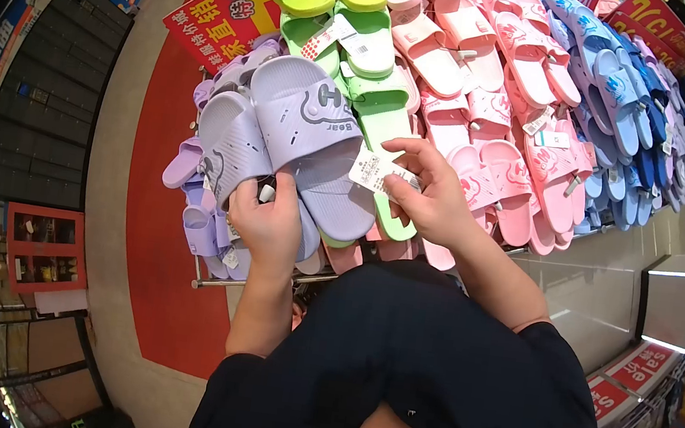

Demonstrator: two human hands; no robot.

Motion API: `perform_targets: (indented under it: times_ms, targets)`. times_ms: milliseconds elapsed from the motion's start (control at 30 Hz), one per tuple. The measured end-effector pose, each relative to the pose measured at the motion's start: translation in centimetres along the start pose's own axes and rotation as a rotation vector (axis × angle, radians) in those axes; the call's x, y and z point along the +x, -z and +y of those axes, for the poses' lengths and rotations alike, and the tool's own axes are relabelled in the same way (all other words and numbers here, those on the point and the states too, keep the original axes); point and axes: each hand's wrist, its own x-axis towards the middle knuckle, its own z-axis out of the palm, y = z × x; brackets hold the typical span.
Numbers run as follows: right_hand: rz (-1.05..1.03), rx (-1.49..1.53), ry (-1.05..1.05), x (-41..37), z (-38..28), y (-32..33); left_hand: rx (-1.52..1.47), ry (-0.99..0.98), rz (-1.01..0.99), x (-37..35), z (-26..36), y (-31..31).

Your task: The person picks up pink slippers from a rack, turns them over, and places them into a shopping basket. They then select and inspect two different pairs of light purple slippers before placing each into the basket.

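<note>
A pair of pale lavender slide slippers (307, 120) with a grey bear print is in front of me, soles toward me. My left hand (265, 215) is closed on the inner edges of the pair, near a small white fastener. Between the thumb and fingers of my right hand (425, 183) is a white price tag (373, 172), just right of the lavender pair. Fine print on the tag is too small to read. Green slippers (377, 103) hang right behind the pair.
Pink slippers (524, 57) and blue slippers (622, 94) fill the rack to the right, with more lavender slippers (203, 231) at lower left. A red and yellow sign (229, 20) stands behind. The rack's metal rail (218, 283) ends at left, above red flooring (168, 312).
</note>
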Motion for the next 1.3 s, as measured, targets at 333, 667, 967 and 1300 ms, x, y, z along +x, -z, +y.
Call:
perform_targets:
  times_ms: [333, 667, 967, 1300]
  targets:
    - [-0.285, -0.042, -0.304, -1.4, 3.0, -0.9, 0.15, -0.195, 0.044, -1.9, -2.2, 4.4]
    - [-0.585, -0.221, -0.319, -1.7, 7.4, -3.7, 0.453, 0.061, 0.393, -7.5, -7.2, 18.9]
    - [-0.706, -0.346, -0.392, -1.3, 9.9, -5.3, 0.964, 0.691, 0.588, -24.4, -15.9, 29.1]
    - [-0.653, -0.377, -0.433, -0.1, 12.1, -6.3, 1.042, 1.227, -0.054, -45.4, -27.5, 25.6]
